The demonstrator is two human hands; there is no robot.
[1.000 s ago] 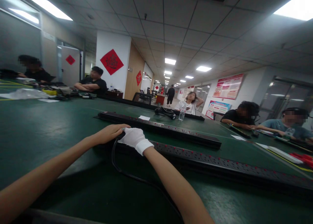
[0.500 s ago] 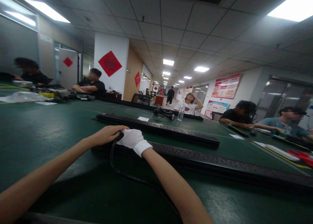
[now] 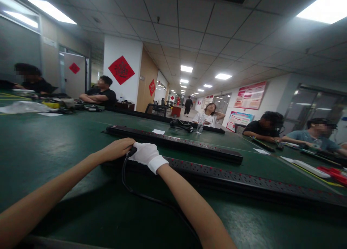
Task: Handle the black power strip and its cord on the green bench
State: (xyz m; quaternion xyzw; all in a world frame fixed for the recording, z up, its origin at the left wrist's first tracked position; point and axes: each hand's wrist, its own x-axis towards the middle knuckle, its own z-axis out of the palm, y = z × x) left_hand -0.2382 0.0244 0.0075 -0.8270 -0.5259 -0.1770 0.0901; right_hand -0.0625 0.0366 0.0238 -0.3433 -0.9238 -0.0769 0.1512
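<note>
- Two hands of mine meet over the left end of a long black strip: my left hand is bare, its fingers together and slightly bent, their tips against the glove of the other. I can't tell how far it is closed, or whether it grips anything.
- My right hand, in a white glove, lies back-up with its fingers curled down; what sits under them is hidden, so I can't tell its grip either.
- One black cable comes out from between my hands at its thick dark end, loops down and runs toward me, passing under my right forearm.
- The near power strip, with rows of sockets and red dots, stretches from beneath my hands off to the right.
- Beyond it, roughly alongside, lies the far power strip.
- Past that, a white paper, a black bundle and an upright clear bottle are on the green table.
- Across from me, a person in white sits leaning back, one arm raised to the head.
</note>
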